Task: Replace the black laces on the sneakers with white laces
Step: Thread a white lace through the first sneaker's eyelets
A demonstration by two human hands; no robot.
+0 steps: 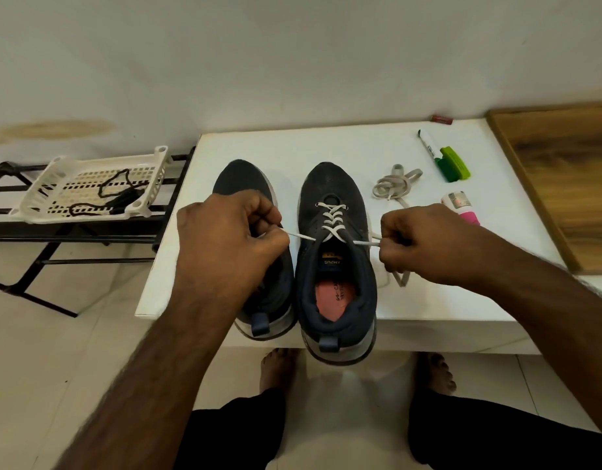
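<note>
progress: right sneaker nearly laced white | our left hand and right hand each pinch a white lace end; left sneaker unlaced; spare white lace waits

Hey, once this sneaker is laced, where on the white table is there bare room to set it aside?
Bare tabletop lies behind both sneakers' toes up to the wall, on the table, and in a strip along the front right edge. The right side is crowded: the coiled white lace, green marker and pink-capped tube.
</note>
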